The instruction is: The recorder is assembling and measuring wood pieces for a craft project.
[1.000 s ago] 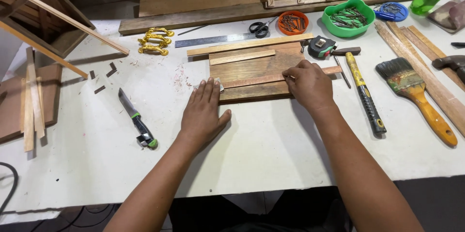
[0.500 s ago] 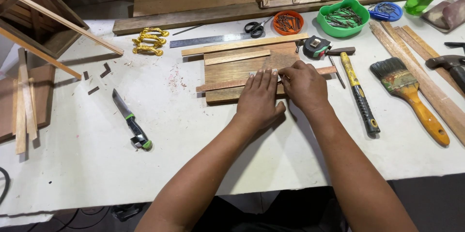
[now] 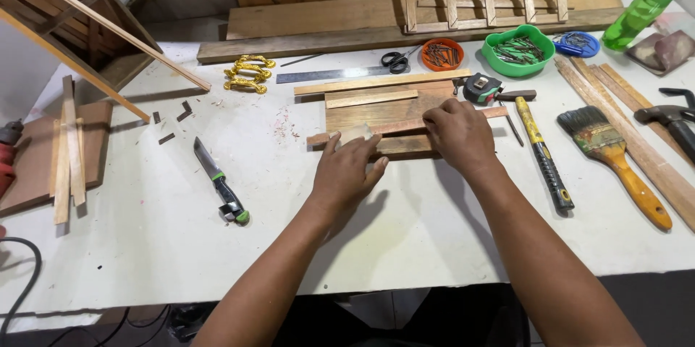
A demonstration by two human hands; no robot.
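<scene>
Both hands bore on a thin wood strip [image 3: 405,128] lying left to right across a stack of boards [image 3: 387,111] on the table [image 3: 434,245]. Left hand [image 3: 346,171] held a small pale block [image 3: 356,135] under its fingertips at the strip's left end. Right hand [image 3: 457,133] pressed flat, fingers together, farther right. A knife [image 3: 221,182] lay well left; a hammer [image 3: 543,153] lay right.

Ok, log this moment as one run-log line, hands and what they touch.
left hand: presses small pale block on thin wood strip | right hand: flat on strip | beneath: wooden board
</scene>
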